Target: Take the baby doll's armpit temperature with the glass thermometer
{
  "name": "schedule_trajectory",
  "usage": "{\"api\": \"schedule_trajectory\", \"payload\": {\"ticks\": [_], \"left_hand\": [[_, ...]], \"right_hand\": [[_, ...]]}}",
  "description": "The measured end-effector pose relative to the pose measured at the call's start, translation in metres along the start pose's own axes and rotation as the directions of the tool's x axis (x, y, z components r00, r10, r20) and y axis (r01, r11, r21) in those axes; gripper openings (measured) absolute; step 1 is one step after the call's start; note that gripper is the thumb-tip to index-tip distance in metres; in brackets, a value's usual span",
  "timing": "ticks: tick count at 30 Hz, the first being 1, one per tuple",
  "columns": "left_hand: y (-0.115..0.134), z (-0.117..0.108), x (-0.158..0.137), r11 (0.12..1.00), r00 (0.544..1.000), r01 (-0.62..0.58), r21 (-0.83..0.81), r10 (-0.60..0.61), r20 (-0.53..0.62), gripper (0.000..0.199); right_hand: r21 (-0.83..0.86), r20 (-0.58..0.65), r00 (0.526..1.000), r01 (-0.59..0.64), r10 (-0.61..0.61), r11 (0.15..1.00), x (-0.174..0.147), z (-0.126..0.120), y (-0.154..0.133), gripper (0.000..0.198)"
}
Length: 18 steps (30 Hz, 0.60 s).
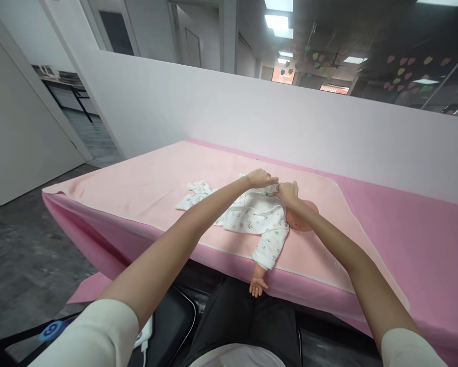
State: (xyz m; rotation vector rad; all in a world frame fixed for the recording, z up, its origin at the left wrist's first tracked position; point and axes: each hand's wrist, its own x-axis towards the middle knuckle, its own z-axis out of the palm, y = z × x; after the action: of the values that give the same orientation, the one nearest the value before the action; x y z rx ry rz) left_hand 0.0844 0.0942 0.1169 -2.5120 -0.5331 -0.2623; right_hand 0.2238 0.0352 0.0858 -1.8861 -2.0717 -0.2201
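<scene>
A baby doll lies on its back across the pink mat, its bald head [305, 216] to the right and partly behind my right forearm. It wears a white printed baby outfit [248, 219], whose legs trail off to the left. One doll hand [257, 283] sticks out of the near sleeve over the table edge. My left hand [260, 179] is closed on the outfit at the doll's far shoulder side. Close by, near the neckline, my right hand [288, 191] also pinches the fabric. The doll's far arm is hidden.
A light pink mat [137, 178] covers a table draped in darker pink cloth [424, 229]. Behind it stands a white partition [213, 107] with glass above. A black chair [175, 318] with a white device and cable is at my left, below the table edge.
</scene>
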Motion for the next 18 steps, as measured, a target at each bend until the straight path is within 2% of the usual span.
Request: {"api": "schedule_trajectory", "payload": {"ticks": [2, 6, 9, 15, 18], "left_hand": [[0.001, -0.001, 0.001, 1.0, 1.0, -0.006, 0.008, 0.006, -0.021, 0.031], [0.006, 0.001, -0.002, 1.0, 0.998, -0.025, 0.009, 0.026, -0.054, 0.037], [0.011, 0.006, -0.011, 1.0, 0.997, 0.025, -0.012, -0.025, -0.067, 0.043], [0.011, 0.008, -0.041, 0.982, 0.979, 0.186, -0.028, -0.187, -0.076, 0.025], [0.005, 0.003, -0.057, 0.989, 0.985, 0.149, -0.02, -0.15, -0.086, 0.02]], "right_hand": [[-0.038, 0.008, 1.0, -0.018, 0.018, 0.999, 0.0, -0.008, 0.003, 0.034], [-0.124, 0.045, 0.999, -0.024, 0.029, 0.992, -0.007, -0.023, 0.004, 0.022], [-0.165, 0.053, 0.999, 0.02, -0.012, 0.986, -0.016, -0.031, 0.002, 0.026], [-0.2, 0.015, 0.999, 0.044, -0.042, 0.979, -0.026, -0.038, 0.005, 0.023], [-0.187, 0.03, 0.998, 0.055, -0.05, 0.981, -0.03, -0.04, 0.008, 0.022]]}}
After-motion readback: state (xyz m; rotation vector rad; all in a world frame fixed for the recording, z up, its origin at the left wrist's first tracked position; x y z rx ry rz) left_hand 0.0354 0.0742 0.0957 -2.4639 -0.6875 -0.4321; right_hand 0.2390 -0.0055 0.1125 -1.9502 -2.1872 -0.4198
